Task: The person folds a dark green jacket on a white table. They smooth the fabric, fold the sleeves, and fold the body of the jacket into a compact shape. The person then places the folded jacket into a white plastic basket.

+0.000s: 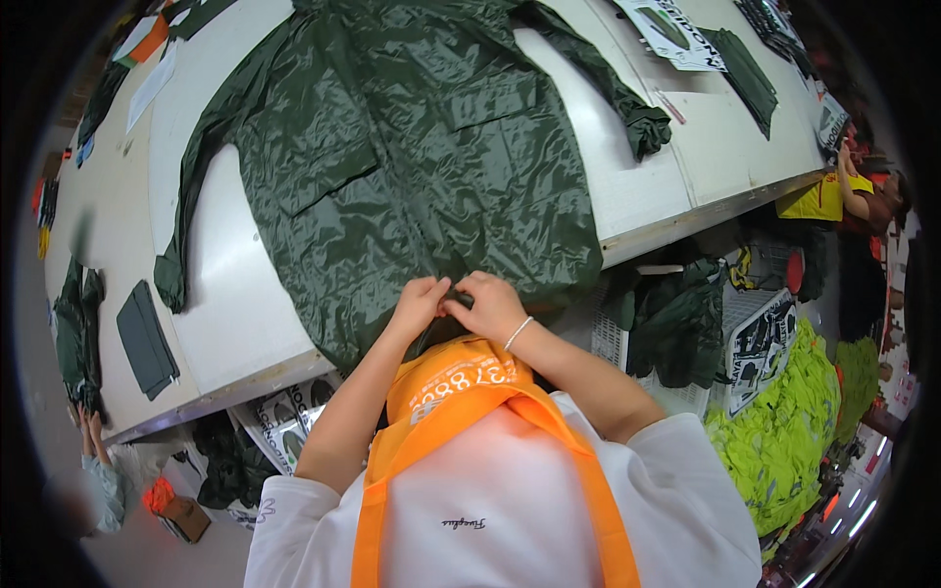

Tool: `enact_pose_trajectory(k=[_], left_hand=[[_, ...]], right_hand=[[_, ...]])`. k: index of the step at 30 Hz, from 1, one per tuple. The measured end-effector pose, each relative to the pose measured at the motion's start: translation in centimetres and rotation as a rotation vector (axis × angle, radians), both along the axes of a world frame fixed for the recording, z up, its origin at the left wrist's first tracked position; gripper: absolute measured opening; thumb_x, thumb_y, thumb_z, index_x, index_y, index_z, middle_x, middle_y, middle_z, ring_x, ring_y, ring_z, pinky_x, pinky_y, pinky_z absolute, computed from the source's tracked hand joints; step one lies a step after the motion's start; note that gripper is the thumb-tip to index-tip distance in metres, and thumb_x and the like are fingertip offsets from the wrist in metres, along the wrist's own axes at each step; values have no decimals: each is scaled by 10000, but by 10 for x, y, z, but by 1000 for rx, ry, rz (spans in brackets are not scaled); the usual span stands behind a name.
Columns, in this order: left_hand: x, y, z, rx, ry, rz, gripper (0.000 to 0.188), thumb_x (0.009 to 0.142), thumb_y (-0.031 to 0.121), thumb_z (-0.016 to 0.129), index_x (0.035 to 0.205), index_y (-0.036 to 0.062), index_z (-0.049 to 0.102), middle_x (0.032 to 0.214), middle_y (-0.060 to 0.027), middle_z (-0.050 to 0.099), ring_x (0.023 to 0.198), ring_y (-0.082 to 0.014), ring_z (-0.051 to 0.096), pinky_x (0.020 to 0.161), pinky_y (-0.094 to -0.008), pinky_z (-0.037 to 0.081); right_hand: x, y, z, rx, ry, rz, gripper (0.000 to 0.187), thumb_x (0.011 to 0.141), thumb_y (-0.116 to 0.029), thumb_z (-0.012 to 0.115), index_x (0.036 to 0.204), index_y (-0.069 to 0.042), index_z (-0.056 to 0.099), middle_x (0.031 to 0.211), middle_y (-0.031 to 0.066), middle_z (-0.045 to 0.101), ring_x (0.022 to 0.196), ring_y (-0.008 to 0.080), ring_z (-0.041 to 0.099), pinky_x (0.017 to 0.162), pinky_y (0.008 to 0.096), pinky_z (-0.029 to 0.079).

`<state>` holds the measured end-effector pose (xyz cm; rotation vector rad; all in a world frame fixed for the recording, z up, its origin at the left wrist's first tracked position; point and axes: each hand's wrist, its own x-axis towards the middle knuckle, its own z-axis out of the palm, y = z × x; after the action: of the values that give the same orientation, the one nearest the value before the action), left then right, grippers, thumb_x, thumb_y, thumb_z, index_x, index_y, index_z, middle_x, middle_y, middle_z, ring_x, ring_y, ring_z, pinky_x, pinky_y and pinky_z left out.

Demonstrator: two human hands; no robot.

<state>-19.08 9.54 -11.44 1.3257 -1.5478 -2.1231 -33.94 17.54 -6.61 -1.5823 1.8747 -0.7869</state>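
Near edge: left hand (420,299) and right hand (490,306) meet, fingers pinched on the hem of the dark green raincoat (412,147), spread flat across the white table (637,186). Likely fastening the front closure; next needs steady upward pull.

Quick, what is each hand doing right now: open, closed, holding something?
Left hand: closed, pinching the hem of the dark green raincoat.
Right hand: closed, pinching the same hem beside it.
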Motion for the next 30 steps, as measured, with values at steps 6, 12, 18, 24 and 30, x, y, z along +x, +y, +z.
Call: enact_pose_trajectory(k=[6, 12, 18, 24, 30], left_hand=[[-11, -8, 46, -790, -447, -318, 378, 899, 299, 539, 678, -5, 580, 630, -141, 596, 546, -305, 576, 525, -381, 442], [-15, -28, 40, -1110, -646, -66, 489, 905, 312, 520, 1333, 94, 429, 1422, -137, 353, 1317, -344, 294, 1063, -481, 212], [8, 9, 13, -959, -924, -216, 657, 880, 351, 543, 1444, 147, 274, 1524, -109, 158, 1403, -333, 106, 1085, -561, 99], [8, 30, 15, -920, -825, -296, 713, 828, 359, 604, 1431, 137, 294, 1517, -123, 170, 1394, -338, 137, 1084, -557, 133], [19, 66, 34, -826, -815, -342, 661, 851, 395, 562, 1411, 133, 327, 1503, -117, 215, 1380, -326, 187, 1090, -524, 165]], right_hand=[[-6, -8, -24, -68, -184, -2, 130, 724, -109, 674, 752, -20, 584, 748, 136, 570, 707, 337, 571, 623, 396, 460], [-38, -19, -12, 150, -269, 107, 153, 774, -192, 662, 805, -48, 620, 820, 140, 622, 744, 340, 597, 662, 402, 475], [-292, -131, 38, -122, 143, -371, 189, 880, -178, 509, 898, -60, 655, 920, 130, 657, 870, 311, 612, 776, 394, 479], [-660, -95, -128, 338, 740, -582, 424, 817, -294, 543, 1178, -80, 604, 1156, 166, 609, 1083, 337, 565, 940, 382, 430], [-663, -133, -146, 269, 848, -507, 311, 871, -221, 488, 1082, -32, 618, 1026, 210, 639, 966, 378, 603, 860, 415, 468]])
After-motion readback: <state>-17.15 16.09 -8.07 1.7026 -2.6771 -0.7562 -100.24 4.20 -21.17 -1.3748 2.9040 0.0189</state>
